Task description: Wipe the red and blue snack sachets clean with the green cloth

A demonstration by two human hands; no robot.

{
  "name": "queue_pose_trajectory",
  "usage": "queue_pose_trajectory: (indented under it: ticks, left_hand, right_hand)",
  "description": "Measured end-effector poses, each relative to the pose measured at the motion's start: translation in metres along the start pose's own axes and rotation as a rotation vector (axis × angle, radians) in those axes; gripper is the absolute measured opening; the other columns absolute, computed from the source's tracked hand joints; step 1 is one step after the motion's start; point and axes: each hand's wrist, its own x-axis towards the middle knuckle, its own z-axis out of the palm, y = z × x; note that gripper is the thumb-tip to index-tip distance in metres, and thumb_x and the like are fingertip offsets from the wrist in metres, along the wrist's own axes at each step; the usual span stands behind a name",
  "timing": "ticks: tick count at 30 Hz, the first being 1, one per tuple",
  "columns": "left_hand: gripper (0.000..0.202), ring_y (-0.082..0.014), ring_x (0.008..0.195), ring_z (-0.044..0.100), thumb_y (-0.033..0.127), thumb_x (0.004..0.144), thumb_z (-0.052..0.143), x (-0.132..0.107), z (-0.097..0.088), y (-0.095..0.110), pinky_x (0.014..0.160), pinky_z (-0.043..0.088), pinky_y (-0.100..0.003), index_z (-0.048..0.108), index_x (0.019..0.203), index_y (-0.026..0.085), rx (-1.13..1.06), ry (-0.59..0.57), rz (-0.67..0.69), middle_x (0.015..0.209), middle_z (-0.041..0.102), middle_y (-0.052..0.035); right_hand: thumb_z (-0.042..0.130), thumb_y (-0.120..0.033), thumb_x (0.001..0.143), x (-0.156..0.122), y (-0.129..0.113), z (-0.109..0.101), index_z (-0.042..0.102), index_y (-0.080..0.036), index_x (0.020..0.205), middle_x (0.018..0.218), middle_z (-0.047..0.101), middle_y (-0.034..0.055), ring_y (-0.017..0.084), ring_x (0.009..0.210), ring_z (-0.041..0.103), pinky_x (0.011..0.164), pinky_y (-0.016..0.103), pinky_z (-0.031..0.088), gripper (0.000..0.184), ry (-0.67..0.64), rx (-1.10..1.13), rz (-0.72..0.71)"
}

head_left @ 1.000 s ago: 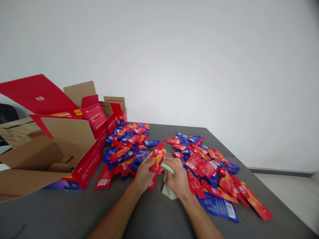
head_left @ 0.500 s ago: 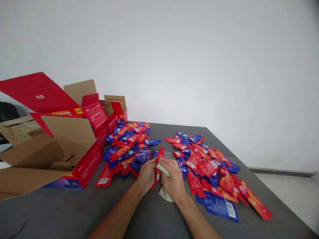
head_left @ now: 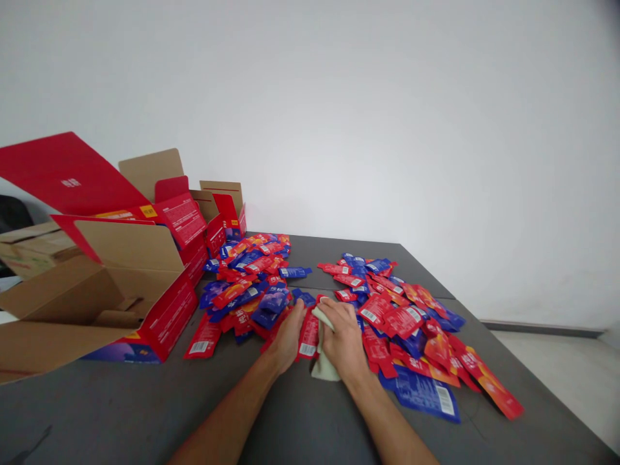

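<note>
A red pouch (head_left: 308, 337) with a white barcode label stands between my two hands, its printed back turned towards me. My left hand (head_left: 287, 337) grips it along the left edge. Bunched in my right hand (head_left: 343, 334) is a pale green cloth (head_left: 325, 367), held against the pouch's right side; the fingertips behind it are hidden. Close by on the left lies a heap of red and blue pouches (head_left: 274, 300). To the right spreads another heap of the same pouches (head_left: 402, 320).
Open red cardboard boxes (head_left: 177, 316) with raised flaps line the left side of the dark table (head_left: 290, 420). A plain brown carton (head_left: 39, 248) is behind them at far left. A white wall (head_left: 339, 129) rises beyond the table's back edge.
The pouch has turned from nearly edge-on to show its barcode face. My right hand and the cloth have shifted slightly to the right and up. The view has moved a little.
</note>
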Motion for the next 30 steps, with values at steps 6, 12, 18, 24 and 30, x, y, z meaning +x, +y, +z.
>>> queue_pose_trajectory:
  ticks: [6,12,18,24,30]
  left_hand:
    - [0.018,-0.0204,0.070,0.067,0.029,0.083,0.055,-0.001,-0.008,0.014,0.074,0.055,-0.034,0.065,0.080,0.014,-0.064,0.048,-0.067,0.074,0.068,-0.0069]
    - [0.031,-0.0222,0.073,0.067,0.030,0.084,0.046,0.004,-0.012,0.031,0.067,0.056,-0.035,0.069,0.091,0.011,-0.028,0.100,0.040,0.079,0.070,-0.0106]
    - [0.045,-0.0228,0.104,0.065,0.040,0.087,0.060,0.006,-0.026,0.033,0.092,0.052,-0.038,0.062,0.127,0.021,0.613,0.258,0.505,0.114,0.070,-0.0083]
    - [0.042,-0.0341,0.140,0.037,0.027,0.087,0.060,0.016,-0.040,0.020,0.114,0.028,-0.054,0.064,0.129,0.024,1.692,0.402,0.657,0.149,0.047,-0.0131]
    - [0.049,-0.0331,0.149,0.020,0.033,0.091,0.055,0.014,-0.025,-0.016,0.120,0.000,-0.058,0.055,0.139,0.028,1.864,0.010,0.652,0.156,0.038,-0.0094]
  right_hand:
    - [0.046,0.001,0.081,-0.001,-0.012,0.006,0.067,-0.024,0.118,0.125,0.065,0.0062,0.022,0.110,0.055,0.097,0.040,0.046,0.050,-0.229,0.084,-0.126]
    - [0.047,0.005,0.074,-0.001,-0.029,0.003,0.069,-0.025,0.111,0.114,0.069,0.0033,0.019,0.107,0.060,0.096,0.035,0.044,0.052,-0.432,0.187,-0.164]
    - [0.049,0.002,0.078,0.009,-0.015,-0.013,0.071,-0.024,0.103,0.108,0.072,0.0036,0.018,0.100,0.063,0.092,0.033,0.043,0.042,-0.318,0.116,-0.012]
    - [0.053,-0.002,0.076,0.014,0.016,-0.031,0.074,-0.021,0.093,0.100,0.074,0.0052,0.022,0.092,0.062,0.086,0.032,0.045,0.033,-0.209,-0.172,0.258]
    - [0.053,-0.004,0.074,0.010,0.038,-0.036,0.075,-0.020,0.094,0.096,0.075,0.0068,0.023,0.087,0.064,0.081,0.032,0.046,0.034,-0.198,-0.316,0.329]
